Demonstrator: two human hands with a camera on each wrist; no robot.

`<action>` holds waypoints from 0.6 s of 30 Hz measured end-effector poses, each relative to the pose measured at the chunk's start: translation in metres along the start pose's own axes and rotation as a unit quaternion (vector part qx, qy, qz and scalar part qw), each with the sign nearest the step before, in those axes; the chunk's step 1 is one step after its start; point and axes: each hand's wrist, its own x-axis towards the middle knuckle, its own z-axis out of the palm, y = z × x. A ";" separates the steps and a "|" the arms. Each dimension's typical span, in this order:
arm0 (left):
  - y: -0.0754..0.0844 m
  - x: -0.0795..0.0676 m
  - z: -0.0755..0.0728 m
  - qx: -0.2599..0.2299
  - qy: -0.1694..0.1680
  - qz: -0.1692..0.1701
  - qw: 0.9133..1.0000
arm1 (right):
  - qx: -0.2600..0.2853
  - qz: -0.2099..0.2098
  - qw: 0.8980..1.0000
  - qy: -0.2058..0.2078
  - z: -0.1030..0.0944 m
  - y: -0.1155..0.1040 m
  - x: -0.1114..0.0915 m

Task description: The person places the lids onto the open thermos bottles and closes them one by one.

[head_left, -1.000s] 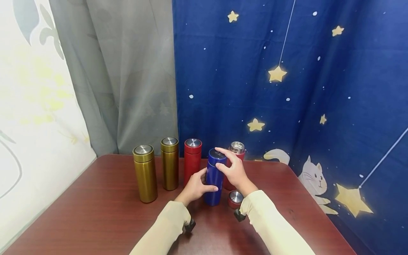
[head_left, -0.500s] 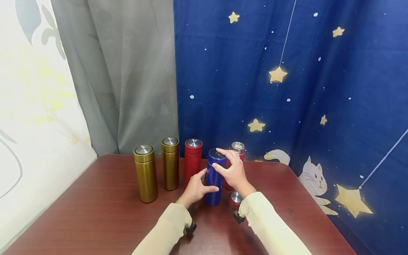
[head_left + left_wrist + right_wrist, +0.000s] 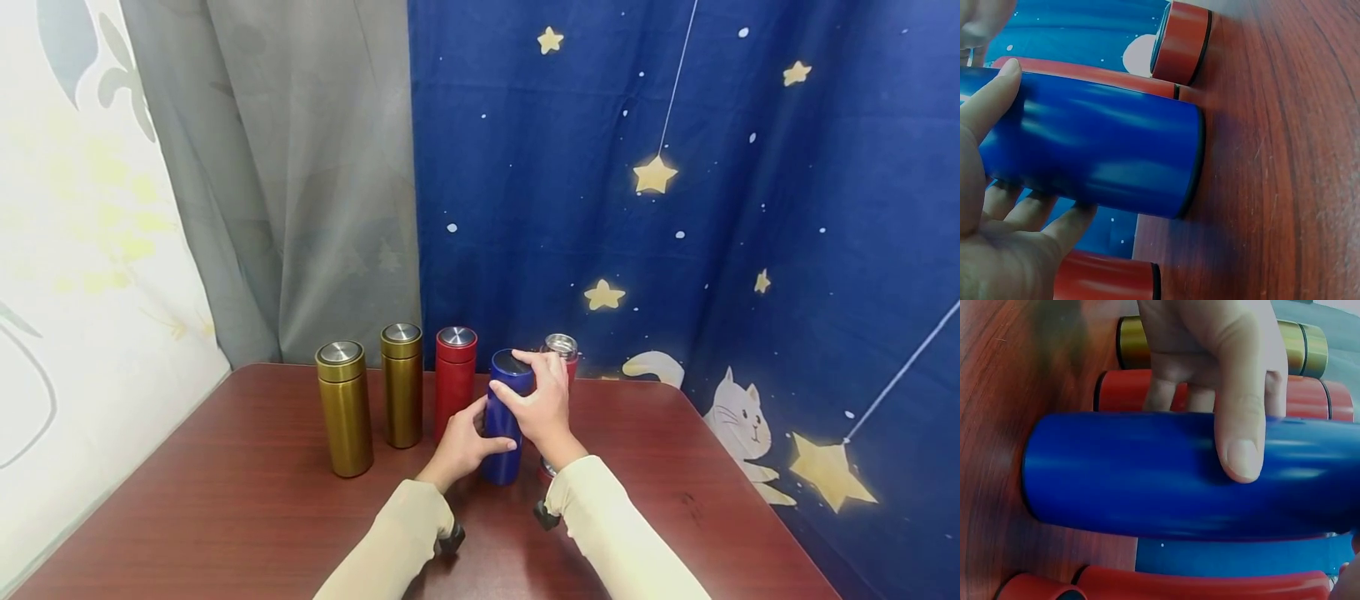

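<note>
An upright blue thermos flask (image 3: 501, 462) stands on the table between both hands. My left hand (image 3: 462, 448) grips its body, thumb across the near side and fingers behind, as the left wrist view of the blue body (image 3: 1110, 144) also shows. My right hand (image 3: 546, 408) holds the flask's blue lid (image 3: 507, 363) from the right, thumb on the near side, fingertips at the far rim. Just behind stands a red flask without a lid, its steel mouth (image 3: 562, 342) bare. Its size of red lid (image 3: 1182, 40) rests on the table, mostly hidden by my right wrist in the head view.
Left of the blue flask stands a lidded red flask (image 3: 455, 375), close behind my left hand. Two gold flasks (image 3: 403, 400) stand further left. The brown table (image 3: 225, 500) ends at a grey curtain (image 3: 337, 208) and a blue star-printed curtain (image 3: 525, 208).
My right hand has turned clockwise around the lid, its thumb sliding left along the near side. The right wrist has shifted left over the loose red lid. My left hand stays put.
</note>
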 end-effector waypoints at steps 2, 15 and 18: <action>-0.001 0.000 -0.001 0.000 0.000 0.000 1.000 | -0.006 0.005 1.000 -0.002 0.001 -0.002 0.000; -0.004 0.006 -0.007 -0.040 -0.035 0.009 0.999 | 0.239 0.058 0.946 -0.209 -0.022 0.007 0.015; -0.004 0.007 -0.008 -0.047 -0.043 0.008 0.998 | 0.259 0.045 0.939 -0.223 -0.027 0.009 0.020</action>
